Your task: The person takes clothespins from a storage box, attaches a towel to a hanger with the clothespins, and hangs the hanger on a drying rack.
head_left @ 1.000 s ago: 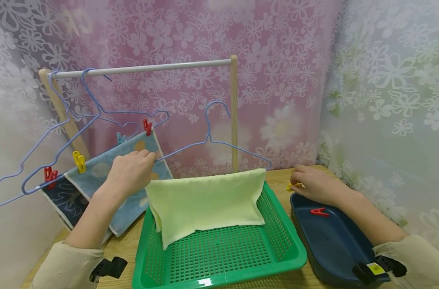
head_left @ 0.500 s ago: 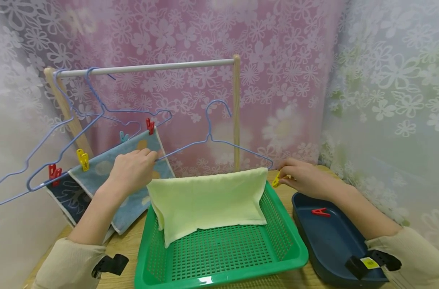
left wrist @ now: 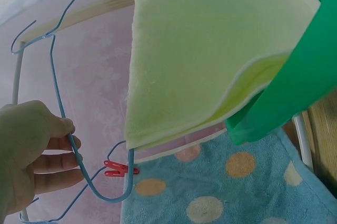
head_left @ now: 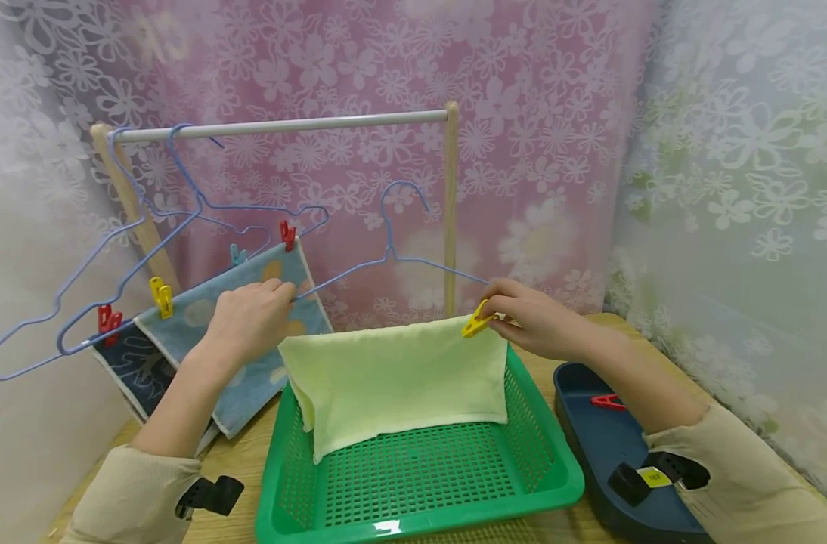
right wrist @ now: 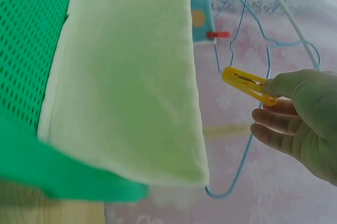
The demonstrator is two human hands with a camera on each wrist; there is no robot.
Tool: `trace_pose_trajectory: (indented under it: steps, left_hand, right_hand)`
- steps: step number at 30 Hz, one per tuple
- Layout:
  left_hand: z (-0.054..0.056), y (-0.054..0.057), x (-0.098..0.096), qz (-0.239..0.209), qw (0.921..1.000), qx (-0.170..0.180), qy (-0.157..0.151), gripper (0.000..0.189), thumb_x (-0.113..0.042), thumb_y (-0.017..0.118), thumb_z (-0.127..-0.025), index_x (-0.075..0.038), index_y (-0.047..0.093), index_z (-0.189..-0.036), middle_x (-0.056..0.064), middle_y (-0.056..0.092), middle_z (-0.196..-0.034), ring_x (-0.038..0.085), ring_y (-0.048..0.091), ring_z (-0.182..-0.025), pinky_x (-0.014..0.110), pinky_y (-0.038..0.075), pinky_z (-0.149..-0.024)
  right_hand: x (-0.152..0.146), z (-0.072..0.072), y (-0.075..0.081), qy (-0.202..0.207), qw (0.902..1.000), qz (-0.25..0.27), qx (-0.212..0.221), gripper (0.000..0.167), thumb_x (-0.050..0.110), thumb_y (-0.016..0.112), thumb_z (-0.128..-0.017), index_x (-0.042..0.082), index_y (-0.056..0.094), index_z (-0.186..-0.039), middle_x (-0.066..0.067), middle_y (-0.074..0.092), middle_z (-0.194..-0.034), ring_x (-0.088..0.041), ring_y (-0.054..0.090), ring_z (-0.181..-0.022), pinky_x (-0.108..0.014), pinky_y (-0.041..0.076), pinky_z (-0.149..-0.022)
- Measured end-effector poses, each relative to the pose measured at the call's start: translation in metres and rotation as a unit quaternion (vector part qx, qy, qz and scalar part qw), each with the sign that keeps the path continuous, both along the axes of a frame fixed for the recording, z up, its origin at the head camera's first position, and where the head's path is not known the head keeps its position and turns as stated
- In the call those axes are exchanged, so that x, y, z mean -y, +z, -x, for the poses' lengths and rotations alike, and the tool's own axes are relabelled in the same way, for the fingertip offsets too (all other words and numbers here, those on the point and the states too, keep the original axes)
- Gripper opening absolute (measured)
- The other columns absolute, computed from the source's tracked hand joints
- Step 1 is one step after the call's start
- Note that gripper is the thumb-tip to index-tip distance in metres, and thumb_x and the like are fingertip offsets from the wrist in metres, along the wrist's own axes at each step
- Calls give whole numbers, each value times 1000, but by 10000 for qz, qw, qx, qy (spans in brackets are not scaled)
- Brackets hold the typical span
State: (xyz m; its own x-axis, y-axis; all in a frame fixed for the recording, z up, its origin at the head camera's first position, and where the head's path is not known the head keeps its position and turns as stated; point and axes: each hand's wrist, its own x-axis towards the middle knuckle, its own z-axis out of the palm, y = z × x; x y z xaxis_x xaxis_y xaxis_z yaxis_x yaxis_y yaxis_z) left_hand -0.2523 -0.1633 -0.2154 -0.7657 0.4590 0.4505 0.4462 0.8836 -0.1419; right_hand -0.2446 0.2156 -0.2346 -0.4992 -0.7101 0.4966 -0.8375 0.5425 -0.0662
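A pale yellow-green towel [head_left: 400,385] hangs folded over the lower bar of a blue wire hanger [head_left: 388,253], low over a green basket [head_left: 420,510]. My left hand [head_left: 250,321] grips this hanger's left arm; in the left wrist view my thumb and fingers [left wrist: 58,163] curl round the wire. Between thumb and forefinger, my right hand [head_left: 539,321] pinches a yellow clothespin [head_left: 477,321]. Its tip overlaps the towel's upper right edge in the head view, while the right wrist view shows the clothespin [right wrist: 247,84] apart from the towel.
Behind my left hand, a rack [head_left: 284,126] carries two more blue hangers with a dark cloth [head_left: 137,370] and a light blue towel [head_left: 250,385] clipped on. A navy tray [head_left: 590,453] with a red clothespin [head_left: 607,402] stands right of the basket.
My right hand has moved left from above the navy tray to the towel's upper right edge, bringing the yellow clothespin along. My left hand keeps its grip on the hanger.
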Motion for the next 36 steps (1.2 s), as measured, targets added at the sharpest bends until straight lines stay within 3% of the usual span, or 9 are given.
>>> trace_pose_trajectory:
  steps: [7, 13, 17, 28, 36]
  left_hand:
    - [1, -2, -1, -175, 9998, 89, -6, 6, -6, 61, -84, -5, 56, -81, 3, 46, -66, 15, 37, -48, 29, 31, -42]
    - [3, -4, -1, -224, 9997, 114, -44, 9, -7, 63, -82, -5, 55, -79, 2, 44, -66, 16, 38, -48, 29, 32, -43]
    - [3, -5, -1, -167, 9998, 17, -95, 9, -6, 63, -83, -5, 55, -79, 2, 42, -65, 16, 37, -48, 29, 33, -43]
    - [2, -5, -3, -143, 9998, -66, -153, 9, -3, 62, -84, -4, 55, -78, 3, 46, -66, 15, 39, -47, 30, 36, -42]
    - [3, -6, -3, -151, 9996, -141, -185, 9, -3, 63, -83, -4, 55, -79, 3, 48, -68, 15, 39, -47, 29, 35, -41]
  right_hand:
    - [22, -1, 5, 87, 9998, 137, 152, 15, -3, 67, -81, 5, 61, -92, -8, 54, -104, -20, 54, -89, -28, 48, -69]
    - [39, 3, 1, -14, 9994, 323, 81, 19, 3, 73, -77, 5, 61, -91, -5, 58, -91, -20, 57, -84, -28, 49, -68]
    - [50, 6, -1, -49, 9986, 525, 51, 25, 6, 76, -74, 2, 62, -95, -7, 61, -91, -20, 59, -83, -28, 51, -68]
    - [78, 8, 4, -230, 9918, 1032, 716, 30, 2, 76, -74, -2, 62, -99, -8, 59, -95, -22, 60, -83, -26, 50, -71]
    - [91, 10, -1, -102, 9950, 903, 425, 27, 5, 74, -76, -1, 62, -99, -8, 55, -93, -17, 58, -81, -23, 49, -72]
